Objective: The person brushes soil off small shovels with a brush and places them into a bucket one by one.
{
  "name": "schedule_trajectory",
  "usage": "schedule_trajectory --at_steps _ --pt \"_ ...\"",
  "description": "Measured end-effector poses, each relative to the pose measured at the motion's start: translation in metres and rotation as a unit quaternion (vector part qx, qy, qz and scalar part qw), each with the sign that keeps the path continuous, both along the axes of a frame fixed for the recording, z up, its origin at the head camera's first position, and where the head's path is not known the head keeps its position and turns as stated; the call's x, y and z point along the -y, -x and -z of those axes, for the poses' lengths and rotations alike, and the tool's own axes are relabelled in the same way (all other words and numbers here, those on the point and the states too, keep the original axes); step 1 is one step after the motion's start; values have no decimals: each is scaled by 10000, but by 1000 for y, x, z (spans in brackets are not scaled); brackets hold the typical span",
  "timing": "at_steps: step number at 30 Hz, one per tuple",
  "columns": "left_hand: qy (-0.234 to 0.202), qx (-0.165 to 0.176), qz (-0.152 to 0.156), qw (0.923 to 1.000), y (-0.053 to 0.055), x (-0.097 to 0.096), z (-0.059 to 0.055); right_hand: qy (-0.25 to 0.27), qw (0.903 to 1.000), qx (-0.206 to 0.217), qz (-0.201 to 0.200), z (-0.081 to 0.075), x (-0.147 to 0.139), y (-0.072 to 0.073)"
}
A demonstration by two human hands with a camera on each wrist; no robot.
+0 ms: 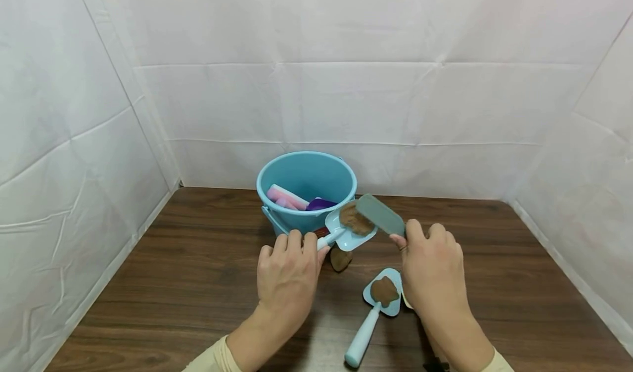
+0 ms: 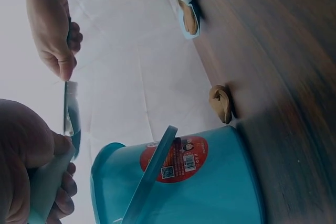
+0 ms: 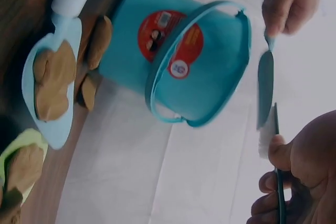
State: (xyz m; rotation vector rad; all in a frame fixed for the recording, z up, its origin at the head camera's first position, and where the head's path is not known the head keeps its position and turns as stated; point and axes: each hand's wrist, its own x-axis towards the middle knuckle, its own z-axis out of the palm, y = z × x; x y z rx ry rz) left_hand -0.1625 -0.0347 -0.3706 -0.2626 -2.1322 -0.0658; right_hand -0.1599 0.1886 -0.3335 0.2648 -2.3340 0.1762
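Observation:
My left hand (image 1: 289,276) grips the handle of a light blue toy shovel (image 1: 350,244), raised in front of the bucket's right rim. Brown, sand-like material (image 1: 352,218) lies on its square blade. My right hand (image 1: 435,267) holds a flat grey-green brush (image 1: 381,215), whose far end overlaps the shovel's blade in the head view. Pale bristles (image 3: 268,139) show along the brush in the right wrist view. Below the hands, a second light blue shovel (image 1: 363,333) lies on the table with a brown shaped piece (image 1: 384,291) on its blade.
A blue bucket (image 1: 306,157) with pink and purple items inside stands at the back. Before it lies a brown clump (image 1: 340,259). A yellow-green mould (image 3: 39,137) with brown material sits near the second shovel. White sheets (image 1: 356,103) enclose the wooden table (image 1: 198,284).

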Motion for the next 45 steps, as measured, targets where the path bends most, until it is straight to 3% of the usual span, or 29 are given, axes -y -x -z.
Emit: schedule_trajectory --at_steps 6,10,14,19,25,36,39,45 --pt "107 -226 90 9996 2 1 1 68 9994 -284 -174 -4 9 -10" --pt "145 -377 194 9990 2 1 1 -465 9959 -509 -586 3 29 -23" --pt "117 -441 226 9987 2 1 1 -784 9936 -600 -546 8 41 -27" --pt "118 -365 239 9990 1 0 0 -649 9952 -674 -298 6 35 -19" --pt "-66 -268 445 9986 -1 -2 0 -520 9979 -308 -244 6 24 -11" --pt "-96 -325 535 9980 0 -3 4 -324 9994 133 -27 0 10 -8" --pt "-47 -244 542 9982 1 -3 4 -212 9996 177 51 -2 4 -5" --pt "73 -239 431 9988 2 1 3 72 9990 -116 415 -9 -13 3"
